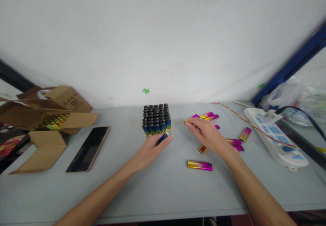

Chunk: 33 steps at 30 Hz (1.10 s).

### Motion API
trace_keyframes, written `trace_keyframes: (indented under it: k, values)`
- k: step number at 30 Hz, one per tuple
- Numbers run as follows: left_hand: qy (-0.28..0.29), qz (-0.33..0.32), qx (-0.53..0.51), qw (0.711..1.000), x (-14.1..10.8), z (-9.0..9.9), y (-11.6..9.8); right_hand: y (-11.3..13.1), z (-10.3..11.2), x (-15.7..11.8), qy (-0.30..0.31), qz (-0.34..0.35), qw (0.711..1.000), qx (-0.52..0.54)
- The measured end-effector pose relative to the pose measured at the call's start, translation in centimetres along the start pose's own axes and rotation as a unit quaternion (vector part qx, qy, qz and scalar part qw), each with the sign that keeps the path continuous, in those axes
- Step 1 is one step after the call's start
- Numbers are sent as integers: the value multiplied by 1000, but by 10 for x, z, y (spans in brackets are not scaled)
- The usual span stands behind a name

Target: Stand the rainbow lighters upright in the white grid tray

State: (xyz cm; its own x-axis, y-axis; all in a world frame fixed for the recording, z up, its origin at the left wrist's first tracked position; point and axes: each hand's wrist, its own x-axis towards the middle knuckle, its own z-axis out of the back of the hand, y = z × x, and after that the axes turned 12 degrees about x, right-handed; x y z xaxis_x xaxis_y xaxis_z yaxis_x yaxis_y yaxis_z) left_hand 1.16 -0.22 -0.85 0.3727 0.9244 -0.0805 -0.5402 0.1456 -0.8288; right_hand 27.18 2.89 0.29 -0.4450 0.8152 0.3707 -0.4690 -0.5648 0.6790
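Observation:
Near the middle of the grey table, a block of several upright black-topped lighters [156,117] stands in a pale tray [169,133]. My left hand [151,149] is at the tray's front edge, its fingers closed round a dark blue lighter [162,139]. To the right, my right hand [203,131] reaches over scattered pink-and-yellow lighters, its fingertips at the end of one lighter [192,118]; whether they grip it is unclear. Nearer the front lies a single pink-and-yellow lighter [200,165], and another [245,134] lies farther right.
A black phone [88,149] lies left of the tray. Beyond it are an open cardboard box [76,120] holding yellow items and a second box [66,98]. A white power strip [276,136] with cables runs along the right side, beside plastic bags [292,97].

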Motion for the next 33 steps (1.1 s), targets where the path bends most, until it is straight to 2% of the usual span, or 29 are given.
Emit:
trace_keyframes:
  k: [6,9,11,13,15,17,21,27,31,33]
  values:
    - [28,-2,-185,982,3,7,-1,-4,4,1,-8,-2,999,-33]
    - [16,-25,-184,982,6,17,-11,-4,7,1,-11,4,999,-44]
    - [-20,-57,-131,990,9,25,-21,-5,9,1,-15,9,999,-49]
    - [-89,-90,-56,990,14,34,-30,-6,10,1,-17,10,998,-51]
    - [-152,-101,-3,983,19,41,-36,-9,12,1,-22,4,999,-49]
    - [-181,-99,34,978,25,46,-40,-11,13,1,-30,-5,999,-43]
    - [-167,-151,180,958,36,49,-37,-13,16,2,-43,-10,998,-36]
    - [-173,-275,339,883,50,40,-21,-13,18,1,-45,-7,998,-52]
    - [-200,-295,382,853,54,44,-17,-15,18,0,-41,-11,997,-57]
    - [-170,-293,399,852,55,50,-19,-16,19,0,-39,-14,997,-59]
